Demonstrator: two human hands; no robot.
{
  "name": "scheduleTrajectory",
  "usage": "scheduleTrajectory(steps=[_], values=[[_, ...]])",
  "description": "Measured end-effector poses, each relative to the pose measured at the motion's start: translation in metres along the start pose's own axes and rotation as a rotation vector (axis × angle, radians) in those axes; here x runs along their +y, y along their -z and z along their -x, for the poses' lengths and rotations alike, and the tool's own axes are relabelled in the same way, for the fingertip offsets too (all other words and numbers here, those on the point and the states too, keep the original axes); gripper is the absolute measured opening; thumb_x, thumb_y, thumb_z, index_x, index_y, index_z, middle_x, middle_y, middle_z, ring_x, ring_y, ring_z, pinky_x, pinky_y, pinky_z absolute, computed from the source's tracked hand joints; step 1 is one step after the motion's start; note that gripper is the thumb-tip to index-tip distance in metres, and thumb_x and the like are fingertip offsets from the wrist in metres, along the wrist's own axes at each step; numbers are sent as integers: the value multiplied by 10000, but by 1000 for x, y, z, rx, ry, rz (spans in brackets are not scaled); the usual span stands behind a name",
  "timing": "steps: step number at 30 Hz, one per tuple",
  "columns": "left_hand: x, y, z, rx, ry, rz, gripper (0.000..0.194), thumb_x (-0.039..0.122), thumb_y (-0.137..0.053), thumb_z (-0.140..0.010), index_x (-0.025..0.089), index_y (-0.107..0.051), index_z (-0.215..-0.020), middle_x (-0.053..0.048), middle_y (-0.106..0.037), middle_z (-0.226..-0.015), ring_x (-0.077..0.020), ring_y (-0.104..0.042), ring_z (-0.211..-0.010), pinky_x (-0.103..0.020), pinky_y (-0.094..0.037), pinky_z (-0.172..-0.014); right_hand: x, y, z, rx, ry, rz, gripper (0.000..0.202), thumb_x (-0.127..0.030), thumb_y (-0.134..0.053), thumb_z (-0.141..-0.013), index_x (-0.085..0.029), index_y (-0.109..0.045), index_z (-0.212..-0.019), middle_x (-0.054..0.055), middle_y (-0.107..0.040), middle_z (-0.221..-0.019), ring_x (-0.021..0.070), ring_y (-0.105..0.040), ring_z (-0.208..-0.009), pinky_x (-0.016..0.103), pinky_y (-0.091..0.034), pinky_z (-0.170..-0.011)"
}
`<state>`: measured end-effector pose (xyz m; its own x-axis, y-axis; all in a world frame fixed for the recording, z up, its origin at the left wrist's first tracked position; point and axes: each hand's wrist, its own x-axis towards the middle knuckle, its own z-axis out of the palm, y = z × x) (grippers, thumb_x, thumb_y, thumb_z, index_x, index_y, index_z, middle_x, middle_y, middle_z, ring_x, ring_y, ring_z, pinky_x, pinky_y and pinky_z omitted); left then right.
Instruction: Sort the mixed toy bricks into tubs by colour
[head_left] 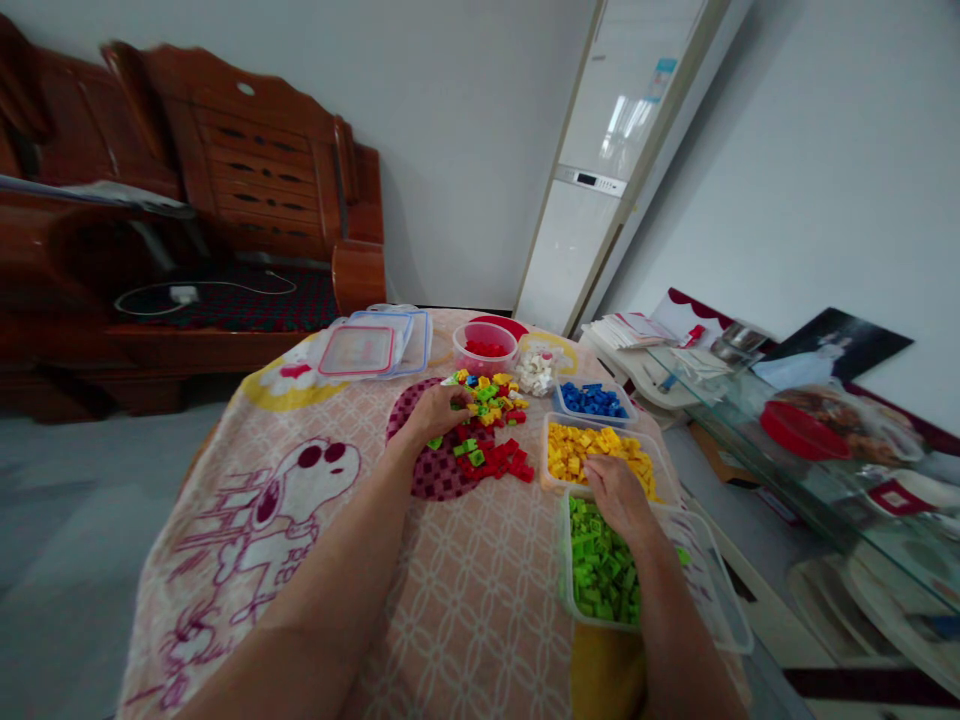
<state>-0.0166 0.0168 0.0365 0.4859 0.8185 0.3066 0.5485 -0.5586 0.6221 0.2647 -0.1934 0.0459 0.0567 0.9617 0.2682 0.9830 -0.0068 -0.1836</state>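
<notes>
My left hand is at the left edge of a mixed pile of small bricks, its fingers curled; what they hold is too small to make out. Over the box of yellow bricks is my right hand, fingers together, their tips partly hidden. A box of green bricks sits nearer me, partly under my right forearm. Blue bricks fill a box beyond the yellow one. Loose red bricks lie below the mixed pile. A pink tub holds red bricks, beside a heap of white bricks.
Stacked lids lie at the table's far left. A patterned cloth covers the table. A clear lid lies right of the green box. A glass shelf with dishes stands at the right, a wooden bench at the back left.
</notes>
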Motion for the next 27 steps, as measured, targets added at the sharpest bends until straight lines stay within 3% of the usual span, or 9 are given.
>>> scheduleTrajectory(steps=[5, 9, 13, 17, 22, 27], values=[[4, 9, 1, -41, -30, -31, 215, 251, -598, -679, 185, -735, -831, -16, -744, -873, -188, -666, -816, -271, -494, -794, 1, -1, 0, -9, 10, -5, 322, -206, -378, -943, -168, -659, -791, 83, -685, -908, 186, -591, -894, 300, -414, -895], [12, 17, 1, 8, 5, -19, 245, 293, -605, -691, 177, -734, -864, -17, -734, -810, -182, -649, -743, -280, -501, -752, 1, -1, -1, 7, 5, -6, 311, -204, -387, -936, -167, -665, -802, 91, -690, -916, 191, -594, -892, 305, -418, -885], [31, 16, 0, 49, -52, 106, 261, 289, -587, -724, 155, -715, -907, -26, -735, -852, -165, -652, -758, -265, -503, -749, 2, 0, -1, 13, 18, -12, 309, -206, -387, -937, -171, -664, -805, 87, -686, -921, 195, -591, -902, 304, -411, -889], [62, -3, 1, 8, -125, 203, 252, 275, -584, -758, 154, -703, -945, -27, -725, -820, -149, -646, -713, -241, -503, -687, 4, 0, -1, -17, 24, -16, 314, -203, -378, -942, -174, -643, -776, 68, -663, -862, 190, -577, -860, 292, -407, -847], [104, -46, 15, -49, -278, 261, 210, 194, -599, -766, 172, -687, -956, -29, -716, -854, -126, -641, -701, -227, -504, -682, 3, 0, -2, -28, 12, -29, 312, -211, -380, -946, -175, -635, -769, 67, -659, -856, 194, -573, -866, 293, -402, -845], [120, -70, 26, -68, -344, 197, 225, 164, -600, -772, 184, -694, -975, -69, -720, -958, -168, -659, -840, -277, -519, -786, -1, 3, -2, -28, 8, -29, 301, -200, -386, -940, -174, -639, -778, 69, -663, -858, 188, -580, -853, 286, -399, -838]])
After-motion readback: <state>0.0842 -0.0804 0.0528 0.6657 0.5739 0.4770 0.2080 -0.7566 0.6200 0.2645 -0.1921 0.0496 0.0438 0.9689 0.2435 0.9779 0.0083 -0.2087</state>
